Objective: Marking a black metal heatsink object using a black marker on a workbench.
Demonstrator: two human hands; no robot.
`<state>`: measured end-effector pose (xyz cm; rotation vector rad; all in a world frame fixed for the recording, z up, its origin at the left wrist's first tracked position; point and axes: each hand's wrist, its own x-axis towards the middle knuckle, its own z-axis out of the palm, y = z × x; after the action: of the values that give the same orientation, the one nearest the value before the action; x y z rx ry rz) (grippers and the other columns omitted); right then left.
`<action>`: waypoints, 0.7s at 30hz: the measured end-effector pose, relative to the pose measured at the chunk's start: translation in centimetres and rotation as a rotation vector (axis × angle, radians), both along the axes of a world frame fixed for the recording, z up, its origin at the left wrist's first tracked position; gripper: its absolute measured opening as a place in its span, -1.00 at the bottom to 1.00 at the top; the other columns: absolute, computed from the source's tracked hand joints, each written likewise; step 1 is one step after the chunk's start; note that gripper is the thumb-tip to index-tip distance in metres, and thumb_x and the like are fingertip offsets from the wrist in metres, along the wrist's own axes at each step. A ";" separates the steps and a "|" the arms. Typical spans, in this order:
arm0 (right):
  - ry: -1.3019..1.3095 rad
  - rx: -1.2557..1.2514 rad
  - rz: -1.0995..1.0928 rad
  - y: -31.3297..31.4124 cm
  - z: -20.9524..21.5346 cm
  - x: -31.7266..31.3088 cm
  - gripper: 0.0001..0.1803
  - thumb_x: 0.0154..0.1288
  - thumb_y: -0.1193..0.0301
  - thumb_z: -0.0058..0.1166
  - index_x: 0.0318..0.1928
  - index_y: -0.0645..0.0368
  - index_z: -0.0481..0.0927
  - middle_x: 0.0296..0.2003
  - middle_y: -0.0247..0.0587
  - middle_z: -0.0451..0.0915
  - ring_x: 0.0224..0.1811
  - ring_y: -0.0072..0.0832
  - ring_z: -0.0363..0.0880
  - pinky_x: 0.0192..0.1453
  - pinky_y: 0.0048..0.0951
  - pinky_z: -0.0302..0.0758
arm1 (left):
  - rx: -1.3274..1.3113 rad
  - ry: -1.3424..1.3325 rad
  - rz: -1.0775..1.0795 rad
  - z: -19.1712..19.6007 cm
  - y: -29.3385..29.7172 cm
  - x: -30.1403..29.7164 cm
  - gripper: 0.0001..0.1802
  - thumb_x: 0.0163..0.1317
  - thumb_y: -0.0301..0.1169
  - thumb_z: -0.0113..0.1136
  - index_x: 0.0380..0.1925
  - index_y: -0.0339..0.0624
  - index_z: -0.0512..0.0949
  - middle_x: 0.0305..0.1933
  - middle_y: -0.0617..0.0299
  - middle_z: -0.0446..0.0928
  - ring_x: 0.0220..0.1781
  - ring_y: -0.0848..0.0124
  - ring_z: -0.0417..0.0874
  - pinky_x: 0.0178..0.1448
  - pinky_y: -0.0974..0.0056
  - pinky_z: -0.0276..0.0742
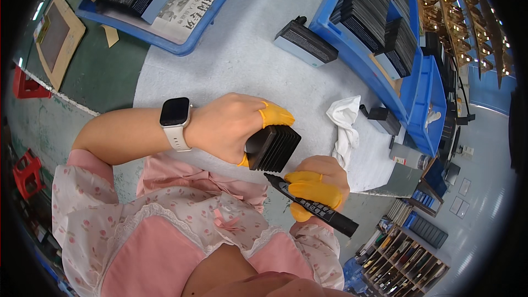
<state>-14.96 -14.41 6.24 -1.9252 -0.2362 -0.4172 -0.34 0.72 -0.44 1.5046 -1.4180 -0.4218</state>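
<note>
My left hand, with a smart watch on the wrist and yellow finger cots on some fingers, grips a short stack of thin black plates. Their edges fan slightly toward the right. In my right hand, also wearing yellow finger cots, is a black marker pen. It lies slantwise, with its narrow tip uncovered and close to the lower corner of the plates. Whether tip and plates touch, I cannot tell. A crumpled white cloth rests just beyond my right hand.
A pale cloth covers the green worktable. At the far left stands a blue tray holding black plates on newspaper. Farther right are a loose plate stack, a blue bin of plates, a small black stack and a bottle.
</note>
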 end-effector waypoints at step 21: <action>-0.026 -0.162 -0.124 0.1 0.4 -0.3 -0.85 0.00 0.49 0.13 -0.61 0.29 0.52 -0.57 -0.17 0.51 -0.54 -0.44 0.47 -0.53 -0.51 0.34 | 0.024 -0.001 -0.005 -0.1 -0.1 -0.1 -0.25 -0.26 -0.31 0.48 0.05 -0.22 0.45 -0.01 0.02 0.56 0.01 0.08 0.61 0.05 0.15 0.56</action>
<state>-15.30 -14.34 6.62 -2.1012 -0.1719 -0.5191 -0.49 0.67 -0.52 1.5213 -1.4217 -0.4428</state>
